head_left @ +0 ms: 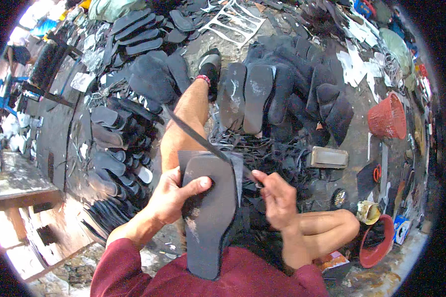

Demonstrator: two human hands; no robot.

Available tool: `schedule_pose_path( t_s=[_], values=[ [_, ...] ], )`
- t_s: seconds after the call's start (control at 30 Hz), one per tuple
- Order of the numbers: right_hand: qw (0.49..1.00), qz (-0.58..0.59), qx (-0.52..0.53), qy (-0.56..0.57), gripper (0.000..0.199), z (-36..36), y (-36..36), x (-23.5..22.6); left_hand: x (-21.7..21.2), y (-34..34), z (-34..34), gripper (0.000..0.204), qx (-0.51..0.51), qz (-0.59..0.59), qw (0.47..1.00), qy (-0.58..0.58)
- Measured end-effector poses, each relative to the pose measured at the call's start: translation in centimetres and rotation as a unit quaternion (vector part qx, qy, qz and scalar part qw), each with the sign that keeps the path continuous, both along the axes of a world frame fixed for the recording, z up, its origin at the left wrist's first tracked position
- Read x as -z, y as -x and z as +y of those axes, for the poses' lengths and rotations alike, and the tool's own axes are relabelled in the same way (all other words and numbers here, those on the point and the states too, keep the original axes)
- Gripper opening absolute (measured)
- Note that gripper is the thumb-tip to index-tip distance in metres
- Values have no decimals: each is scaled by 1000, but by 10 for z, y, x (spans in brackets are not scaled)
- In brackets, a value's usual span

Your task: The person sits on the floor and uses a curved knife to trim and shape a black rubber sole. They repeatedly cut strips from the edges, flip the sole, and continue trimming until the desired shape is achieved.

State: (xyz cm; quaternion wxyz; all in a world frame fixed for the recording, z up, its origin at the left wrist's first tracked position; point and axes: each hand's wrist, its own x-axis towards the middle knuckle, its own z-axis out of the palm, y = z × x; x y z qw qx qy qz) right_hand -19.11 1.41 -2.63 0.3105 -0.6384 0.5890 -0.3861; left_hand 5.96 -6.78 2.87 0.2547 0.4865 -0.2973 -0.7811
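Observation:
A dark grey shoe sole [208,213] lies lengthwise over my lap, its wide end away from me. My left hand [176,193] clamps its left side, thumb flat on top and fingers hidden underneath. Under the wide end, a dark sheet [238,171] sticks out past the edge. A long, narrow dark strip [193,132] slants across the sole's far end toward my right hand [280,198]. That hand is closed just right of the sole, pinching something dark and thin that I cannot make out.
Dark soles [256,94] and black offcuts lie beyond my lap. More soles [114,143] are heaped at left, near a wooden bench [22,185]. A pale block [328,157], a red basket [387,116], scissors [377,173] and a red bowl [376,247] are at right.

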Motion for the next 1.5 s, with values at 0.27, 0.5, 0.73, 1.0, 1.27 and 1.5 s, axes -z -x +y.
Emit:
schedule_pose_path(
  t_s=[0.27, 0.5, 0.73, 1.0, 1.27, 1.5],
  values=[
    [965, 103, -240, -23, 33, -81, 38, -61, 3, 1, -5, 34, 68, -32, 997, 2],
    [915, 130, -371, -90, 37, -123, 14, -67, 3, 7, -7, 40, 158, -54, 985, 44],
    [942, -279, 10, -189, 39, -22, 47, -69, 51, -1, 16, 73, -32, 329, 943, 42],
    [933, -326, 154, -11, 52, 62, 4, -37, -5, 126, 20, 41, -248, 120, 960, 57],
    [977, 12, 205, 49, 31, 155, 23, 11, 30, 117, 27, 51, -238, 112, 965, 22],
    [989, 40, 140, -29, 40, 88, 20, 6, 51, 90, 52, 62, -156, 22, 985, 64]
  ],
)
